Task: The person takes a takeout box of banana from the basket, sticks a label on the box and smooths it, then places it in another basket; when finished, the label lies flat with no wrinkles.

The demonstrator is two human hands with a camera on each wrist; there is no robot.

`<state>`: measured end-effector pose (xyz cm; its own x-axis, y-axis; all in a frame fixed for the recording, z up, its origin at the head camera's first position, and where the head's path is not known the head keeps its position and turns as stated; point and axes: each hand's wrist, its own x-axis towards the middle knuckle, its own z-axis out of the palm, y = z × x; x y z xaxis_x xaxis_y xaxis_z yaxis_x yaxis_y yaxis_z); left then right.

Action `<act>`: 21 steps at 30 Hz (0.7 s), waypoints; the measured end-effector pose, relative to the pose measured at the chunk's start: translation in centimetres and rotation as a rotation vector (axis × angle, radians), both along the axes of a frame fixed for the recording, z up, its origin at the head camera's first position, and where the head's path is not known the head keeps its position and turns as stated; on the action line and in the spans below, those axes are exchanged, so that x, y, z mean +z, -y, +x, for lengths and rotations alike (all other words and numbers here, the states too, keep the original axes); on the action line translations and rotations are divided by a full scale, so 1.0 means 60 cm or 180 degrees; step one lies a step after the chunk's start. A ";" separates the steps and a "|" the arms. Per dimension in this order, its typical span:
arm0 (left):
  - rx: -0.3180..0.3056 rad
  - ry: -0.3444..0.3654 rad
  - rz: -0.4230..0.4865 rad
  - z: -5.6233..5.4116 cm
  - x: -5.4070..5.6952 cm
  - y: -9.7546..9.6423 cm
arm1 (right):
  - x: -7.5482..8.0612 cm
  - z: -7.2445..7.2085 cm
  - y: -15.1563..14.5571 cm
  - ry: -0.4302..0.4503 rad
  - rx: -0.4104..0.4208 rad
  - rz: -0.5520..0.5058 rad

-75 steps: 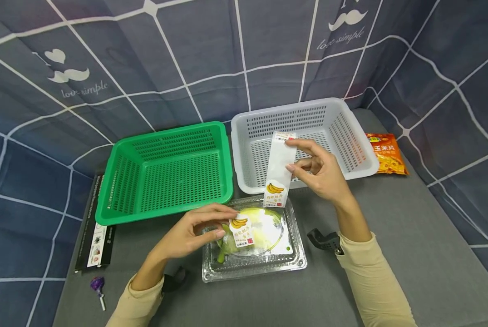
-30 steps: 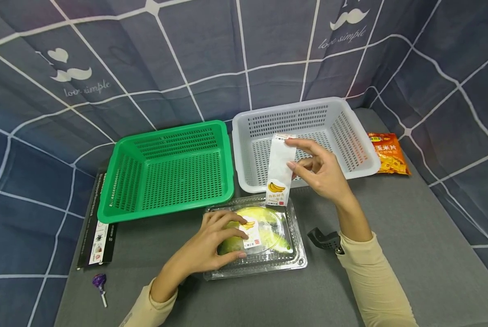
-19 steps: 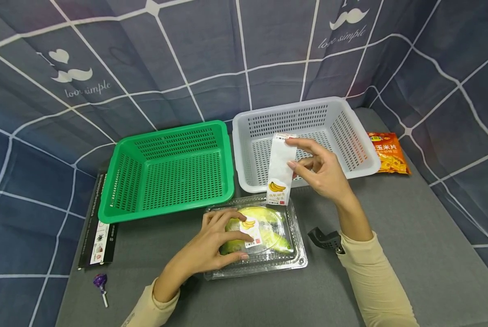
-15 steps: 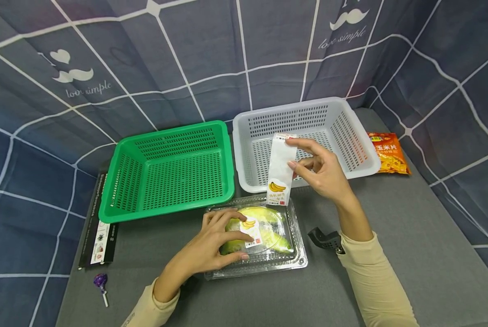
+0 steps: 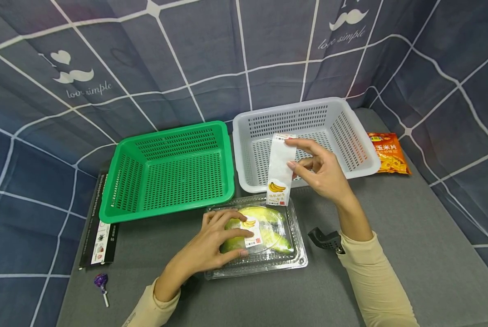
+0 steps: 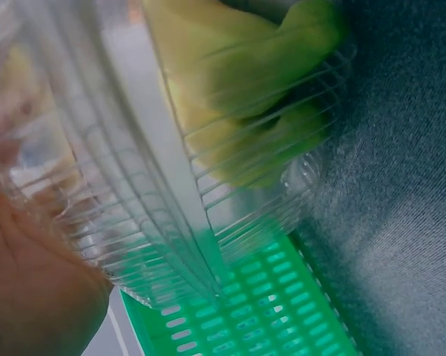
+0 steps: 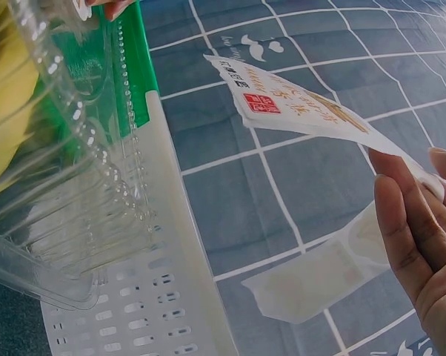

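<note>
Left hand (image 5: 211, 240) grips nothing — fingers spread, tips on the label (image 5: 253, 239) atop the box (image 5: 264, 270), likely to press it flat while steadying the box on the bench (image 5: 235, 306). Right hand (image 5: 324, 175) pinches the strip (image 5: 279, 163) by its edge, up in front of the white basket (image 5: 362, 171) — probably so it hangs clear of the box.

Label strip (image 5: 279, 168): white, yellow banana print at the low end, small red seal. Sticker (image 5: 252, 237): same colours. Container (image 5: 284, 266): clear, colourless. Fruit (image 5: 282, 245): yellow into green, as far as the blurry left wrist view lets me tell. Basket pair: one solid green (image 5: 182, 179), one pale grey-white (image 5: 261, 159), both slotted. Curtain (image 5: 211, 50): slate blue, white grid, white moustache prints. Tabletop (image 5: 407, 236): grey. Snack bag (image 5: 388, 154): orange. Lollipop (image 5: 101, 280): purple. Sleeves (image 5: 374, 272): beige.
</note>
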<state>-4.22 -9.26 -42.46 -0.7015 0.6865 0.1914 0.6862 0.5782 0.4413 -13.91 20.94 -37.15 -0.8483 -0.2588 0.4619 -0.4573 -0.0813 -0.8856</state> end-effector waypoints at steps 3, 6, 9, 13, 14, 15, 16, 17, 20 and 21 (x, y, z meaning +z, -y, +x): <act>-0.0061 -0.0015 -0.0032 -0.001 0.001 0.001 | 0.001 0.000 0.000 0.0010 0.0013 -0.0013; -0.0050 0.0025 -0.0074 0.000 0.001 0.001 | 0.001 0.000 0.000 0.0011 0.0017 -0.0018; -0.0011 0.0064 -0.0108 0.000 0.002 0.000 | 0.001 0.000 -0.001 0.0009 0.0018 -0.0021; -0.0014 0.0065 -0.0109 0.000 0.003 -0.001 | 0.002 0.001 -0.002 0.0005 0.0017 -0.0019; -0.0016 0.0061 -0.0106 0.000 0.003 -0.001 | 0.002 0.001 -0.002 0.0002 0.0011 -0.0012; -0.0014 0.0069 -0.0102 0.000 0.004 -0.001 | 0.002 0.001 -0.002 -0.0002 0.0003 0.0000; -0.0014 0.0075 -0.0098 0.000 0.004 -0.001 | 0.003 0.001 -0.002 -0.0004 -0.0006 0.0012; -0.0017 0.0067 -0.0086 0.000 0.004 -0.001 | 0.003 0.001 -0.002 -0.0007 -0.0020 0.0027; -0.0027 0.0028 -0.0082 0.001 0.004 -0.001 | 0.003 0.001 -0.001 -0.0034 -0.0067 0.0067; -0.0033 0.0007 -0.0079 0.001 0.004 -0.001 | 0.002 0.001 -0.001 -0.0051 -0.0076 0.0066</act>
<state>-4.16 -9.18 -42.23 -0.6947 0.6982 0.1727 0.6913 0.5819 0.4284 -13.84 20.99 -37.02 -0.8468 -0.2483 0.4703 -0.4732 -0.0520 -0.8794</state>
